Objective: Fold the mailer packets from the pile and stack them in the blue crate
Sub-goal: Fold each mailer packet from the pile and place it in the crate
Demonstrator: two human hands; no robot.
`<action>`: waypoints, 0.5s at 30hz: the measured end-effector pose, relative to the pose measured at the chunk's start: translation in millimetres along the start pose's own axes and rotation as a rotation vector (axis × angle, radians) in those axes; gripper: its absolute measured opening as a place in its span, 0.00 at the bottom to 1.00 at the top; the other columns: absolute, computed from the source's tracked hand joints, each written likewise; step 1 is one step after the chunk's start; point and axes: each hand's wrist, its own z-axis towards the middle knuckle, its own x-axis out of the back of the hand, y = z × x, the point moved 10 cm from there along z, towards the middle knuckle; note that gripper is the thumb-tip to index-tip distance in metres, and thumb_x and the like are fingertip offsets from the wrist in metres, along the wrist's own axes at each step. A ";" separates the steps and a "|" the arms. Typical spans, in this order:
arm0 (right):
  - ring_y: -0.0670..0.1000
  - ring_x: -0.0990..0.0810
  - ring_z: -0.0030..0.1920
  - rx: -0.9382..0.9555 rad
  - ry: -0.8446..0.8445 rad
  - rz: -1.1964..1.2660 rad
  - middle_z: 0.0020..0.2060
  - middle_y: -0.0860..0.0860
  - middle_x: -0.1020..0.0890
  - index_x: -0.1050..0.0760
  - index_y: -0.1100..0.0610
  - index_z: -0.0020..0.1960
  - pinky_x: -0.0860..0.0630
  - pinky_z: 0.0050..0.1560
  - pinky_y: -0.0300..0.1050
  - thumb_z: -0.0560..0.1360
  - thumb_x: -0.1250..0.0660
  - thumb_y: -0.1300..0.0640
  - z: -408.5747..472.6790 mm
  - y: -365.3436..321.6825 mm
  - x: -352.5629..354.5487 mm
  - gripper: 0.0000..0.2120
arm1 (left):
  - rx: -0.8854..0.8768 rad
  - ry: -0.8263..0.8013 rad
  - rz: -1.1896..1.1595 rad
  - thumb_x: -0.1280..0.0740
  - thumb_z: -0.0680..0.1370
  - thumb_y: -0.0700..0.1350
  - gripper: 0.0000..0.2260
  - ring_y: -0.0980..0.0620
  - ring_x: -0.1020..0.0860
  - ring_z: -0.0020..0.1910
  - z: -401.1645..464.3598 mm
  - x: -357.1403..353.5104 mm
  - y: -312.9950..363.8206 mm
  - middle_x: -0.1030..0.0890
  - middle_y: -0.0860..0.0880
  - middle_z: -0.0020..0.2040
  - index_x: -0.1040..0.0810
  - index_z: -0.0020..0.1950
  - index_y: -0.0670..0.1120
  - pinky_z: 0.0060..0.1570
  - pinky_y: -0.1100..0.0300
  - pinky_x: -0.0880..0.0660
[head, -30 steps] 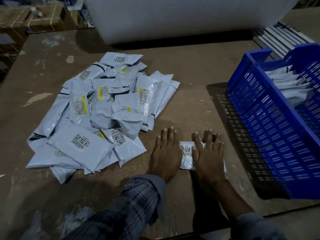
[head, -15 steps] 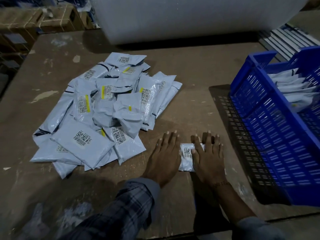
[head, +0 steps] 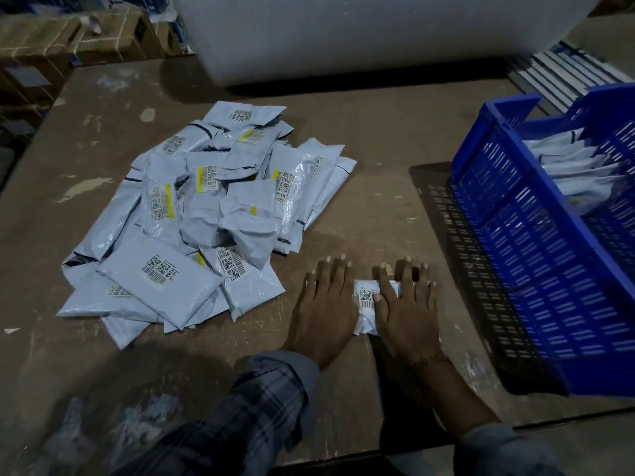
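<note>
Your hands lie flat, fingers straight: left hand (head: 324, 312) beside and touching the folded mailer packet (head: 367, 310), right hand (head: 405, 310) pressing on it, near the desk's (head: 378, 139) front edge. Pile (head: 206, 214) sits mid-desk, leftward. Blue crate (head: 536, 255) at right edge holds stacked packets (head: 577, 173).

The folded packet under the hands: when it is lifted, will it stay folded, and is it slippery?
The packet will probably spring open: both the left hand and the right hand press it flat. Its film looks glossy, so it is likely slippery. It appears soft and light, like the crumpled pile.
</note>
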 end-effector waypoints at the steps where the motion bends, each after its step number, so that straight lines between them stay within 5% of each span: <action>1: 0.66 0.54 0.83 -0.007 0.007 -0.001 0.84 0.59 0.48 0.42 0.46 0.83 0.48 0.80 0.68 0.84 0.54 0.42 -5.7 -0.5 1.3 0.28 | 0.007 -0.005 0.012 0.54 0.87 0.53 0.30 0.38 0.49 0.85 3.7 -0.7 -3.5 0.49 0.40 0.87 0.49 0.86 0.39 0.81 0.38 0.45; 10: 0.67 0.56 0.82 -0.033 -0.024 0.034 0.84 0.58 0.48 0.42 0.46 0.83 0.49 0.79 0.68 0.83 0.56 0.37 -0.1 5.3 -2.3 0.31 | -0.010 -0.003 -0.069 0.56 0.88 0.61 0.31 0.43 0.52 0.86 -8.6 4.5 2.1 0.49 0.46 0.87 0.47 0.87 0.45 0.82 0.43 0.49; 15: 0.66 0.59 0.82 -0.007 -0.089 0.052 0.84 0.57 0.51 0.45 0.44 0.84 0.53 0.80 0.67 0.82 0.58 0.33 10.7 7.2 -8.2 0.34 | -0.022 -0.005 -0.074 0.52 0.87 0.59 0.31 0.42 0.49 0.86 -8.1 -1.2 -1.2 0.47 0.45 0.87 0.47 0.87 0.45 0.81 0.40 0.43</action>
